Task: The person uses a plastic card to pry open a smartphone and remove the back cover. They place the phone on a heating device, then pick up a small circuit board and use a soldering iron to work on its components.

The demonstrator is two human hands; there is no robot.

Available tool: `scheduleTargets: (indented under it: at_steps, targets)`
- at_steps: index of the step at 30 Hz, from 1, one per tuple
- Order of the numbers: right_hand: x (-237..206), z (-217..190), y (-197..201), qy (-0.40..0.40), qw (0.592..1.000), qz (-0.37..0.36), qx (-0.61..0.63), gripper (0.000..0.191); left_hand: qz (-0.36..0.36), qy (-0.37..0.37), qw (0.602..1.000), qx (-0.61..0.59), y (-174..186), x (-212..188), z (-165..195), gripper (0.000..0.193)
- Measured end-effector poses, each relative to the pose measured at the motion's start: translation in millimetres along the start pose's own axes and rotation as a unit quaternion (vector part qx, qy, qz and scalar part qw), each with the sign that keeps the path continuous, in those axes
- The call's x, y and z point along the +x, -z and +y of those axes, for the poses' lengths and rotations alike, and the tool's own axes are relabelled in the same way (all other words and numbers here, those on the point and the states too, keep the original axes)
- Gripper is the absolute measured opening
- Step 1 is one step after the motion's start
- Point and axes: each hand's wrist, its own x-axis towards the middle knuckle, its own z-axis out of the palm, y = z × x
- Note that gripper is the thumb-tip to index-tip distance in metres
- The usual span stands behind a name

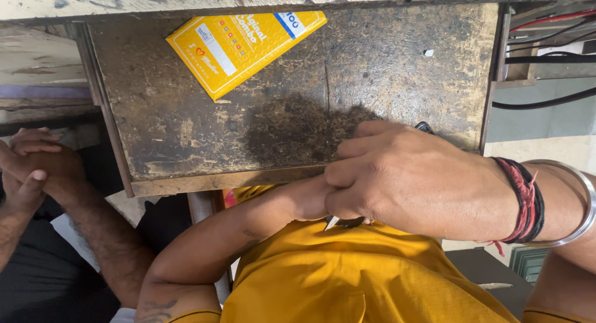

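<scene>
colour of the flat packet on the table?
Yellow, with a white label and a blue-and-white corner; the packet shows clearly in the head view.

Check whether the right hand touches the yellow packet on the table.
Apart. The head view shows the right hand at the table's near edge, with bare dark tabletop between it and the yellow packet.

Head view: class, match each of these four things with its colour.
Things:
1. packet
2. wrist thread
3. bangle
4. table

Colours:
a. red and black
b. silver
c. yellow
d. stained brown

Pairs: 1-c, 2-a, 3-b, 4-d
</scene>
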Motion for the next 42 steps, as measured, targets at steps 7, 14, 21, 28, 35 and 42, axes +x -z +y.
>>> scheduleTargets:
  at_steps: [7, 14, 21, 28, 35, 42]
  targets:
    - [-2, -3, -2, 0.023, 0.999, 0.038, 0.0, 0.017, -0.024, -0.012, 1.0, 0.016, 0, -3, -3, 0.031]
    - [-17, -8, 7, -0.069, 0.992, 0.079, 0.065, 0.014, -0.067, -0.034, 0.996, 0.044, -5, 2, -9, 0.039]
    - [-45, -4, 22, -0.18, 0.968, 0.143, 0.101, 0.019, -0.069, 0.002, 0.995, -0.069, -18, -4, -5, 0.056]
    - [-82, 2, 31, -0.3, 0.912, 0.265, 0.089, 0.024, -0.082, 0.012, 0.991, -0.102, -27, -18, 11, 0.079]
    - [-114, 6, 5, -0.285, 0.801, 0.42, 0.317, 0.016, -0.078, -0.058, 0.979, -0.176, -36, -18, 10, 0.079]
    - [-127, 18, -29, -0.195, 0.71, 0.513, 0.442, 0.026, -0.051, -0.059, 0.974, -0.211, -46, -13, 20, 0.08]
